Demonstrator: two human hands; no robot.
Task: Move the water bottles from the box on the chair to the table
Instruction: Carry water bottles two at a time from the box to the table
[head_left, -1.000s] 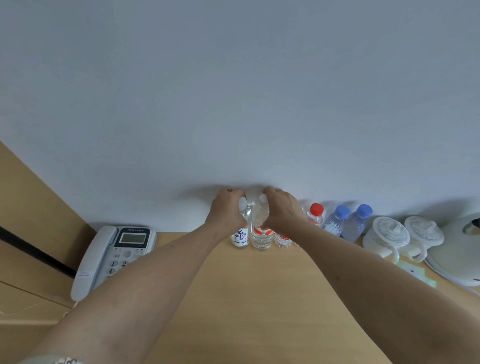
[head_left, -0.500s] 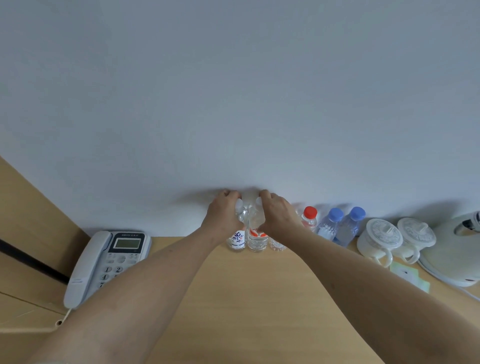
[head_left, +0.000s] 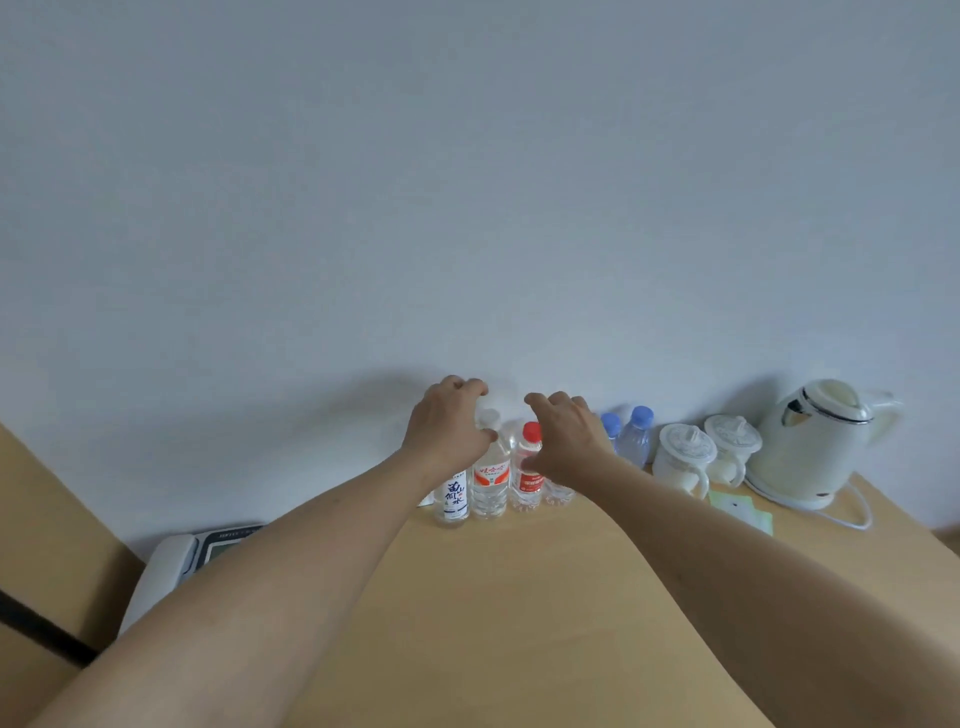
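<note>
Bottles (head_left: 491, 480) — water inside — upright on table (head_left: 519, 623).

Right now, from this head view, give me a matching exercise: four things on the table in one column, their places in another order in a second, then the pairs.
Things
1. telephone
2. electric kettle
3. red-capped bottle
4. lidded mugs

Places
A. far right, by the wall
B. between the blue-capped bottles and the kettle
C. left edge, partly behind the left forearm
D. in the bottle row, just left of the right hand

Pairs: 1-C, 2-A, 3-D, 4-B
</note>
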